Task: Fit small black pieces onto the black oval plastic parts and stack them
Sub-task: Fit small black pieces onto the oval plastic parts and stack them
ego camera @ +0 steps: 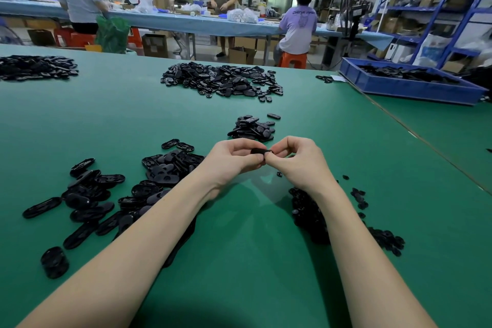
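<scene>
A black oval plastic part (260, 151) is held above the green table between both hands. My left hand (234, 160) grips its left end with curled fingers. My right hand (295, 158) pinches its right end, thumb pressing on it; any small piece there is hidden by the fingers. Loose oval parts (106, 194) lie scattered under and left of my left forearm. Small black pieces (314, 210) are heaped beneath my right forearm, with more (386, 239) to its right. A pile of oval parts (251, 128) sits just beyond my hands.
A bigger heap of black parts (223, 80) lies farther back, another heap (34, 66) at far left. A blue tray (410, 85) holding black parts stands at back right. A short stack (54, 262) sits near left. People work at a blue table (173, 22) behind.
</scene>
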Demonstrator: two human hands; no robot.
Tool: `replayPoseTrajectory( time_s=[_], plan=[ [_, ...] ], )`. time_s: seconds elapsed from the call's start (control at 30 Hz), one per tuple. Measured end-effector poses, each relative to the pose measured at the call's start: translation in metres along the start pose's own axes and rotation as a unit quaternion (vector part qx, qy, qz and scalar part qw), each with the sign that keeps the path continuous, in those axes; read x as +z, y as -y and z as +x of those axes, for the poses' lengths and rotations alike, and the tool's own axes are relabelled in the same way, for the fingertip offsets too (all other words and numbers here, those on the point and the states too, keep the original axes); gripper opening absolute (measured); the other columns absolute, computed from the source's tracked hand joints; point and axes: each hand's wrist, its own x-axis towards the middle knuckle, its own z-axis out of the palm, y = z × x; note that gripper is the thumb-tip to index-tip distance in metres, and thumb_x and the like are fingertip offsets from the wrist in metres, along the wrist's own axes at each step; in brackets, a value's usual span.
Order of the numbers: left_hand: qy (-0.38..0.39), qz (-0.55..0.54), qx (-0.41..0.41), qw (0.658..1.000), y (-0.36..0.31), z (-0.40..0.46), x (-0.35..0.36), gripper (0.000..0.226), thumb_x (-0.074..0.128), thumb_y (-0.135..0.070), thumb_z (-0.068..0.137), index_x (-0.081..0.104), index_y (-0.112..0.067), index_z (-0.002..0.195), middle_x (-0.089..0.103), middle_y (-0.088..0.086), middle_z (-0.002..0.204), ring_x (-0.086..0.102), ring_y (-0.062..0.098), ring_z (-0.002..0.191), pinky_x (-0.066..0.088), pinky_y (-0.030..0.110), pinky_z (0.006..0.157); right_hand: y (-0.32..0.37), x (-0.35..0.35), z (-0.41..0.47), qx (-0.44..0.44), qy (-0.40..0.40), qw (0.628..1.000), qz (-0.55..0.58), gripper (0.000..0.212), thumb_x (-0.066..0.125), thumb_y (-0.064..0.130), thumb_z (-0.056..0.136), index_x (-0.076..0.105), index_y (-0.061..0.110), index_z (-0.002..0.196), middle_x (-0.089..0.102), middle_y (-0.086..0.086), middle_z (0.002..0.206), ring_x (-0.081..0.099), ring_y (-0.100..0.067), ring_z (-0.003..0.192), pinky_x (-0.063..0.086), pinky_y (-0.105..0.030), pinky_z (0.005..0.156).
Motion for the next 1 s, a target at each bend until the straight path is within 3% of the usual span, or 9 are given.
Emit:
replayPoseTrajectory(
  time_s=[0.27, 0.5, 0.6, 0.73, 0.87, 1.0],
  plan=[
    [-0.019, 0.034, -0.002, 0.999, 0.001, 0.001, 0.002, 0.016, 0.073, 0.001, 0.087, 0.072, -0.013, 0.094, 0.077, 0.001, 0.081, 0.071, 0.005, 0.073, 0.052, 0.012, 0.069, 0.000, 0.001, -0.001, 0.008, 0.002, 1.000, -0.017, 0.013, 0.080, 0.029, 0.077, 0.068, 0.025, 0.074, 0.064, 0.018, 0.057, 0.060, -0.005, 0.055, 0.051, -0.030, 0.062],
    [-0.052, 0.063, 0.008, 0.997, 0.004, 0.001, 0.006, 0.015, 0.075, -0.002, 0.086, 0.072, -0.015, 0.093, 0.077, 0.000, 0.078, 0.070, 0.005, 0.071, 0.050, 0.010, 0.067, -0.002, 0.003, 0.000, -0.001, 0.000, 0.999, -0.034, 0.015, 0.078, 0.031, 0.077, 0.065, 0.025, 0.073, 0.060, 0.022, 0.054, 0.052, 0.002, 0.048, 0.043, -0.017, 0.052],
    [-0.030, 0.088, 0.027, 0.995, 0.003, 0.001, 0.003, 0.015, 0.074, -0.003, 0.087, 0.071, -0.016, 0.094, 0.075, -0.002, 0.074, 0.070, 0.009, 0.073, 0.054, 0.018, 0.076, -0.005, 0.002, 0.000, 0.006, 0.008, 1.000, 0.011, 0.016, 0.080, 0.027, 0.080, 0.066, 0.024, 0.073, 0.058, 0.020, 0.053, 0.050, 0.000, 0.048, 0.041, -0.014, 0.051],
    [-0.024, 0.196, 0.073, 0.978, 0.001, 0.003, -0.005, 0.023, 0.074, -0.007, 0.085, 0.071, -0.025, 0.098, 0.076, -0.002, 0.080, 0.071, 0.013, 0.080, 0.054, 0.029, 0.087, -0.010, -0.006, 0.001, 0.054, 0.042, 0.992, 0.106, 0.010, 0.081, 0.024, 0.085, 0.072, 0.022, 0.087, 0.061, 0.016, 0.058, 0.050, -0.004, 0.047, 0.041, -0.016, 0.052],
    [-0.030, 0.323, 0.130, 0.937, 0.000, 0.002, -0.011, 0.021, 0.077, -0.016, 0.084, 0.072, -0.034, 0.093, 0.074, -0.017, 0.092, 0.069, 0.003, 0.081, 0.052, 0.014, 0.079, -0.010, -0.008, 0.001, 0.077, 0.051, 0.988, 0.126, 0.013, 0.083, 0.028, 0.085, 0.073, 0.022, 0.092, 0.067, 0.011, 0.064, 0.050, -0.007, 0.047, 0.039, -0.013, 0.046],
    [-0.069, 0.378, 0.141, 0.912, 0.001, 0.003, -0.017, 0.016, 0.078, -0.023, 0.084, 0.075, -0.034, 0.095, 0.068, -0.020, 0.092, 0.064, 0.000, 0.073, 0.043, 0.007, 0.068, -0.010, -0.009, 0.000, 0.093, 0.072, 0.989, 0.094, 0.021, 0.080, 0.041, 0.085, 0.072, 0.025, 0.096, 0.079, 0.004, 0.086, 0.056, -0.008, 0.052, 0.042, -0.022, 0.055]
  ],
)
